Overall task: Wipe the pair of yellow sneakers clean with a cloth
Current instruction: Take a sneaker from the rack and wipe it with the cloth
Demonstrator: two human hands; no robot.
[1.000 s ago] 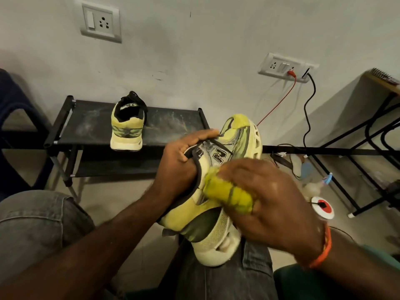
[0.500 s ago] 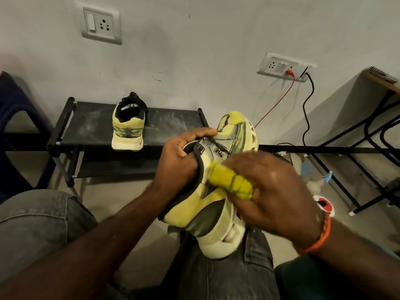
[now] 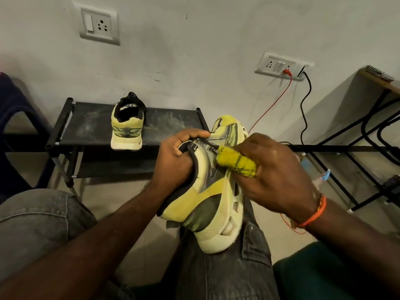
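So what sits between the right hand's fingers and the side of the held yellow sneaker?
A rolled yellow cloth, wrapped over the right hand's finger, pressed against the held yellow sneaker in the head view.

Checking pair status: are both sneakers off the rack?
No: one sneaker stands on the rack, while the left hand holds the other sneaker on the lap.

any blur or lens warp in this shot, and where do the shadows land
Head view: wide-angle warp bows the shoe rack and wall edges; the right hand and cloth look slightly motion-soft; the sneaker on the rack is sharp; soft shadows fall on the wall behind the rack and the right-side table.
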